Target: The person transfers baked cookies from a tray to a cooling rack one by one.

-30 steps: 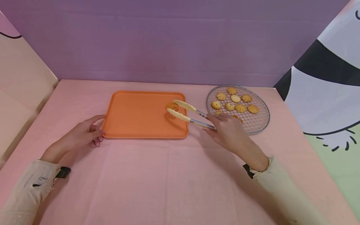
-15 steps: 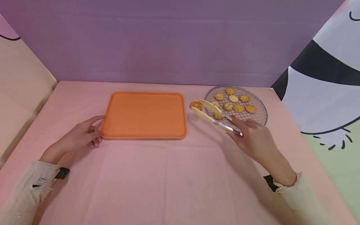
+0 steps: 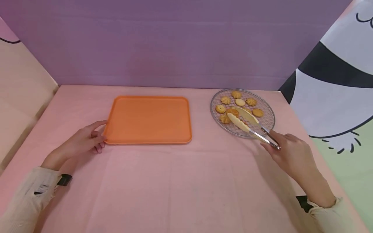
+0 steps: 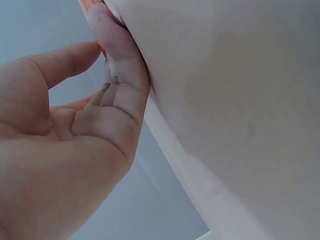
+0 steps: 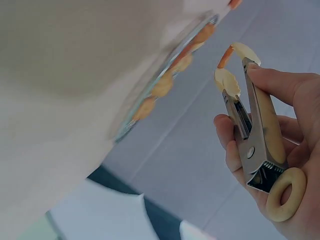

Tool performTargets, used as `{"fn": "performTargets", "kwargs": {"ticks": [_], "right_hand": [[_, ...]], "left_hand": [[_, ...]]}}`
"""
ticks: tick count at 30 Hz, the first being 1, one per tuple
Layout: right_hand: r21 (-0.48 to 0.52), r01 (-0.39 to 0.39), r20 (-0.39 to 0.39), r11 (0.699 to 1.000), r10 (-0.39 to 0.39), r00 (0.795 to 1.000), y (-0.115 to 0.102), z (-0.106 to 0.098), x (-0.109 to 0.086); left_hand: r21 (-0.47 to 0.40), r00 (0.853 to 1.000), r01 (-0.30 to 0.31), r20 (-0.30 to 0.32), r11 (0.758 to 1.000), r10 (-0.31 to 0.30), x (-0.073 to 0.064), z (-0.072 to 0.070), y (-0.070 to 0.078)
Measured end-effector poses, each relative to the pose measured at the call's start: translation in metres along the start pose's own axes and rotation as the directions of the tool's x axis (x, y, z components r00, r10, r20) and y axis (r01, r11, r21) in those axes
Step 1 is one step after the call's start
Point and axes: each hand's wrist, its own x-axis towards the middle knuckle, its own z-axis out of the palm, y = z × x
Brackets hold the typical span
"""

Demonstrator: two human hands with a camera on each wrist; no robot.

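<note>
In the head view, my right hand (image 3: 292,158) grips a pair of tongs (image 3: 256,132) with cream scalloped tips and metal arms. Between the tips is an orange-brown, pretzel-like cookie (image 3: 232,112), above the round wire rack (image 3: 263,127). The right wrist view shows this cookie (image 5: 226,57) held clear of the rack, and the ring at the tongs' end (image 5: 286,195). My left hand (image 3: 80,140) holds the near-left corner of an orange rectangular tray (image 3: 147,119), thumb and fingers at its rim. No cookies lie on the tray.
Several cookies rest on the rack, among them a pale oval one (image 3: 240,102), a swirled one (image 3: 236,94) and a flat golden one (image 3: 257,112). The tongs hide some others. A pink cloth (image 3: 175,187) covers the table; a purple wall (image 3: 175,48) stands behind.
My right hand has carried the tongs and the cookie rightward, from above the tray to over the wire rack. The left hand has stayed at the tray's corner.
</note>
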Motion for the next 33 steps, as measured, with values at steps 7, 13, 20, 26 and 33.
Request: {"fn": "performTargets", "kwargs": {"ticks": [7, 13, 20, 26, 33], "right_hand": [[-0.048, -0.087, 0.043, 0.995, 0.089, 0.995, 0.02, -0.011, -0.025], [-0.078, -0.104, 0.035, 0.992, 0.107, 0.994, 0.034, -0.012, -0.038], [-0.078, -0.158, 0.12, 0.984, 0.167, 0.979, 0.041, -0.011, -0.043], [-0.071, -0.215, 0.19, 0.974, 0.225, 0.956, 0.042, -0.011, -0.043], [-0.075, -0.221, 0.171, 0.972, 0.231, 0.958, 0.042, -0.013, -0.044]], "left_hand": [[0.026, 1.0, -0.016, -0.012, 1.0, 0.016, 0.001, -0.001, 0.001], [0.026, 1.0, -0.009, -0.011, 1.0, 0.009, 0.001, -0.001, -0.001], [0.025, 1.0, -0.006, -0.011, 1.0, 0.006, 0.002, 0.001, 0.0], [0.019, 1.0, -0.014, -0.009, 1.0, 0.014, 0.002, 0.0, 0.001], [0.015, 1.0, -0.011, -0.01, 1.0, 0.011, 0.001, 0.0, 0.002]]}}
